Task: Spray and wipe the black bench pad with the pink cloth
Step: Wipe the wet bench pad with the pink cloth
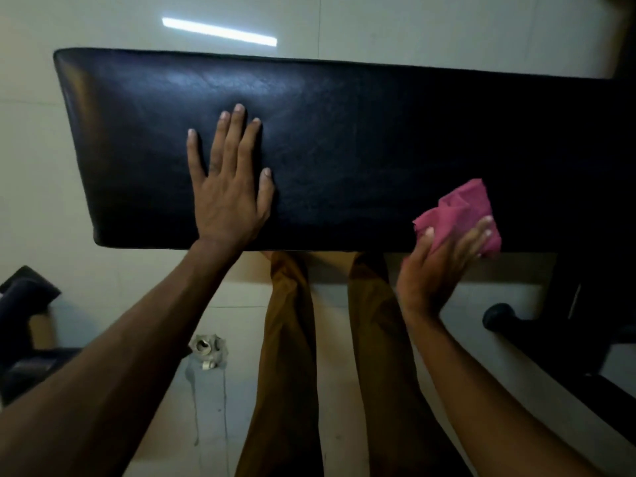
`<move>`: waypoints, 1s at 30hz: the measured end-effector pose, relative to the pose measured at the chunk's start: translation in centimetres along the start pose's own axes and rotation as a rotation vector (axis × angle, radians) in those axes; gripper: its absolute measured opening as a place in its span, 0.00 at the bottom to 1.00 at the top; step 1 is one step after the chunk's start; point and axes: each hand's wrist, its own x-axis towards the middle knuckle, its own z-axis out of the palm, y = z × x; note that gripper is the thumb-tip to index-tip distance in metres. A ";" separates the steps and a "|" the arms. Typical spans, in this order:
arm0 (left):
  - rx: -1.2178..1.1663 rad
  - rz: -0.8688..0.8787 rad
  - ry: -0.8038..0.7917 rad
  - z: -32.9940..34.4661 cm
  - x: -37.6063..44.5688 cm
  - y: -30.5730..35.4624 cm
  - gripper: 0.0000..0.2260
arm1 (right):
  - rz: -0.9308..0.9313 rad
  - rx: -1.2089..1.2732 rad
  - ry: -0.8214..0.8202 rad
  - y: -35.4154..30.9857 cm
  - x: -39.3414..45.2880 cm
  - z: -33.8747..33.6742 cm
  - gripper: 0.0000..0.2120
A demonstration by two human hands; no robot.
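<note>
The black bench pad point(344, 139) stretches across the upper half of the view, its leather surface shiny near the left end. My left hand point(229, 185) lies flat on the pad, palm down with fingers spread, holding nothing. My right hand point(440, 266) grips the crumpled pink cloth point(463, 211) at the pad's near edge, right of centre, with the cloth resting against the pad. No spray bottle shows in view.
My legs in brown trousers point(292, 356) stand just below the pad's near edge. A small metal floor drain point(207, 349) sits on the pale tiled floor. Dark bench frame parts with a round black knob point(499, 316) lie right; dark equipment point(24, 304) lies left.
</note>
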 end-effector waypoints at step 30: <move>-0.046 -0.012 0.013 0.2 0.1 -0.2 0.28 | -0.142 -0.086 -0.092 -12.4 4.0 2.7 0.28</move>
